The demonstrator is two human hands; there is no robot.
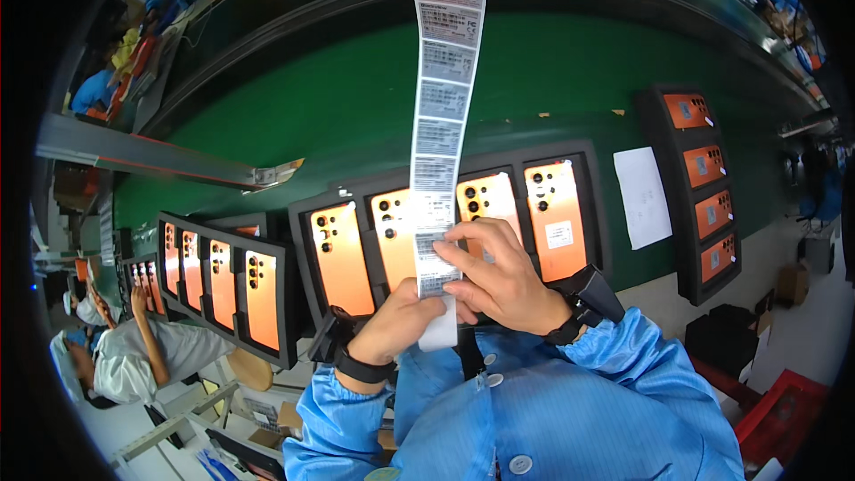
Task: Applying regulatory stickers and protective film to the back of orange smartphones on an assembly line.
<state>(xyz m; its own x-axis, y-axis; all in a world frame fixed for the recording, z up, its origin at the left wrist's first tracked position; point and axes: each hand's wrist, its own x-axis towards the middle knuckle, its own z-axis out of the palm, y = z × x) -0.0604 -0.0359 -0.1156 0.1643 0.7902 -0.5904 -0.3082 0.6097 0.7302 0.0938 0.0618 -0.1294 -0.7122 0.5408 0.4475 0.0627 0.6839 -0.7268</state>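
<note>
A long strip of printed silver-grey labels runs from the top of the view down to my hands. With thumb and fingers closed, my left hand grips the left edge of its lower end, where a bare white piece of backing hangs down. My right hand pinches at the strip's right edge, fingertips on the lowest labels. Beyond both hands lies a black foam tray of orange phones, backs up. Its rightmost phone carries a small white label; the strip and my hands partly cover the middle phones.
More foam trays of orange phones stand to the left and right. A white paper sheet lies on the green bench. A metal bar juts in at left, where a co-worker sits.
</note>
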